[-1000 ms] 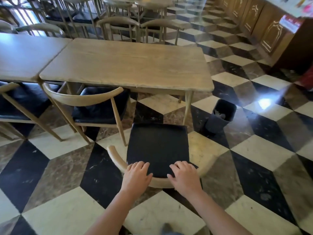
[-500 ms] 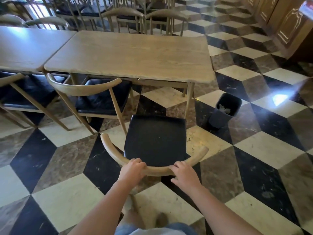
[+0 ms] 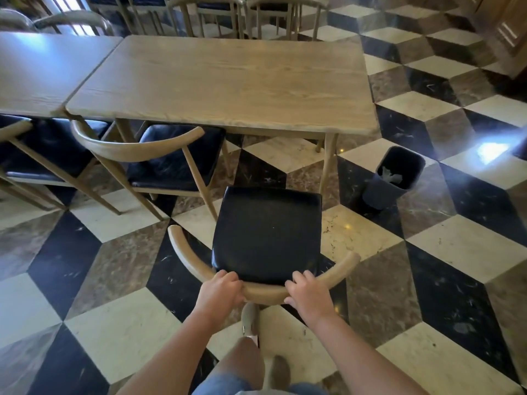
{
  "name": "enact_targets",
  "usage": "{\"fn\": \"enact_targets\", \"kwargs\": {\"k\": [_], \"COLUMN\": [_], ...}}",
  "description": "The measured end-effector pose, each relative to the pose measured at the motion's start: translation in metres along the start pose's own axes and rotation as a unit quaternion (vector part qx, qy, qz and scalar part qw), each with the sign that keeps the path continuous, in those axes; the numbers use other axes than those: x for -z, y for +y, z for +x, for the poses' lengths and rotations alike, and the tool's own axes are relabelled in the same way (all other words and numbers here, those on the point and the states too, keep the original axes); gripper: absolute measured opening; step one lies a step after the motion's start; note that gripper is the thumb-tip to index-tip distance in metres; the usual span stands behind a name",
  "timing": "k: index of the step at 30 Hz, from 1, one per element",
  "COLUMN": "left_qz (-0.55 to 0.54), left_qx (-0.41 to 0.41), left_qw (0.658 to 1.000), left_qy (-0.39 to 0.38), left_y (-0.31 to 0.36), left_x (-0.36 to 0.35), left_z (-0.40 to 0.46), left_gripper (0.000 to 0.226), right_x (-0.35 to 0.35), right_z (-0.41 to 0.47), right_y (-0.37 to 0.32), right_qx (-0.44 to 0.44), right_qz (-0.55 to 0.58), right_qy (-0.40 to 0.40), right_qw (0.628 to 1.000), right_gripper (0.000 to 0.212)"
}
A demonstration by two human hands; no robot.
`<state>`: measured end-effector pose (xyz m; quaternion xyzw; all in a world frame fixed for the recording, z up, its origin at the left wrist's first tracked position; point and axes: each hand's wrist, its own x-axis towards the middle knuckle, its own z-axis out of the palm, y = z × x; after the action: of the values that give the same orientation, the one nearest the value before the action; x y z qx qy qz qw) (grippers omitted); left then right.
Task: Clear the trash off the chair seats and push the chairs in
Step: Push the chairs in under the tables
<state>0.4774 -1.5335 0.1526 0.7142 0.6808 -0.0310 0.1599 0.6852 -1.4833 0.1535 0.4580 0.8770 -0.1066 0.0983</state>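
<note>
A wooden chair with a black seat [image 3: 268,232] stands on the checkered floor just short of the light wood table [image 3: 228,81]. The seat is bare, with no trash on it. Its curved backrest [image 3: 265,292] is nearest me. My left hand [image 3: 218,290] grips the backrest left of its middle. My right hand [image 3: 309,292] grips it right of the middle. The seat's front edge sits close to the table's right front leg [image 3: 328,163], outside the tabletop's edge.
A second chair [image 3: 171,163] is tucked partly under the table at left, and another [image 3: 42,149] sits under the adjoining table [image 3: 42,72]. A dark bin [image 3: 393,178] holding crumpled paper stands right of the table leg. More chairs line the far side. My legs and shoes are below the backrest.
Both hands have closed around the backrest, and the chair has moved forward toward the table. I have stepped after it, and my legs have come into view.
</note>
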Motion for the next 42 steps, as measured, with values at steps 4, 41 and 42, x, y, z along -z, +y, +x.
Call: {"fn": "enact_targets", "kwargs": {"k": [4,41,42], "left_qz": [-0.015,-0.014,-0.015], "left_qx": [0.007,-0.072,-0.071], "left_qw": [0.999,0.997,0.997], "left_qy": [0.027,-0.012,-0.010], "left_y": [-0.011,-0.091,-0.089], "left_x": [0.017,0.096,0.097], "left_z": [0.038,0.327,0.330], "left_gripper": [0.014,0.037,0.036], "right_x": [0.012,0.108,0.109], "right_z": [0.037,0.304,0.305], "right_y": [0.009,0.136,0.139], "right_qx": [-0.009,0.018,0.020], "right_qz": [0.014,-0.006,-0.007], "right_qy": [0.001,-0.015,-0.012], "right_qw": [1.000,1.000,1.000], "right_gripper": [0.028,0.034,0.034]}}
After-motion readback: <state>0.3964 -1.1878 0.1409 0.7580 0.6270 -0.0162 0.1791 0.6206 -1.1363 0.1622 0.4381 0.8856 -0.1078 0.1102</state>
